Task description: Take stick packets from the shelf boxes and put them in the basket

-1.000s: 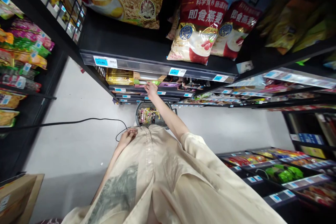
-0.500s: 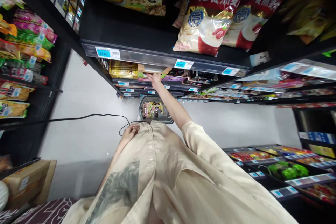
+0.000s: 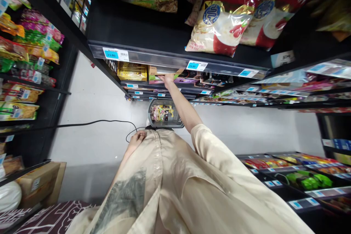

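Note:
My right hand (image 3: 168, 79) reaches forward to a lower shelf, its fingers stretched out along the front of an open brown and green carton (image 3: 155, 79). What lies in the carton is hidden by the shelf above. My left hand (image 3: 136, 139) hangs at my left hip against the beige shirt (image 3: 156, 153), fingers loosely bent and slightly apart, with nothing visible in them. A thin black cable (image 3: 102, 120) loops close by it. On the floor below my right forearm stands a grey shopping basket (image 3: 179, 121) with several small packaged snacks (image 3: 161, 112) inside.
Bags of instant oatmeal (image 3: 219, 25) stand on the shelf above the carton, behind a price rail (image 3: 164, 60). Yellow packs (image 3: 133, 71) sit left of the carton. Snack racks (image 3: 35, 40) line the left side, low bins (image 3: 304, 179) the right. A cardboard box (image 3: 38, 182) is at lower left.
The view has shifted slightly, so shelves and basket appear a little further right. My right hand stays at the carton, and my left hand remains by my hip.

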Motion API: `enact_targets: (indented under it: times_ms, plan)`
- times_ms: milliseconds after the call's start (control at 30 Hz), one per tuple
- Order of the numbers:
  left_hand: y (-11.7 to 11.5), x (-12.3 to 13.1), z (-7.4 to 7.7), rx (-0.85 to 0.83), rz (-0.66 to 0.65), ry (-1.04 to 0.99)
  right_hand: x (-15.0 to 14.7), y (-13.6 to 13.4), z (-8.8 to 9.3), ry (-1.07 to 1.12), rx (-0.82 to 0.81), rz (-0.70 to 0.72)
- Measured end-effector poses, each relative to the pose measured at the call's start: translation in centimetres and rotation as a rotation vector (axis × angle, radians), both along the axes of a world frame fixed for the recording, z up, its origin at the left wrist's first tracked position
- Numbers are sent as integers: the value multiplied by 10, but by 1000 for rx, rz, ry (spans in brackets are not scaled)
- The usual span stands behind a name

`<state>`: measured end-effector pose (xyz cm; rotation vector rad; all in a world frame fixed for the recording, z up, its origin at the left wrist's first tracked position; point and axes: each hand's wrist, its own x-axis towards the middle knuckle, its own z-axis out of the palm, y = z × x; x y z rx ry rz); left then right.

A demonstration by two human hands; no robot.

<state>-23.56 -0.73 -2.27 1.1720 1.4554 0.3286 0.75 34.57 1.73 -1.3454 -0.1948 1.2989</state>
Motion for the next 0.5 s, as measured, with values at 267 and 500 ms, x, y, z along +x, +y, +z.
enact_targets:
  times_ms: [267, 500]
  plan:
    - [10, -1, 6, 40, -27, -6, -12, -54, 25, 151, 185, 122]
    - [20, 2, 5, 80, -60, -23, 7, -53, 43, 204, 206, 35]
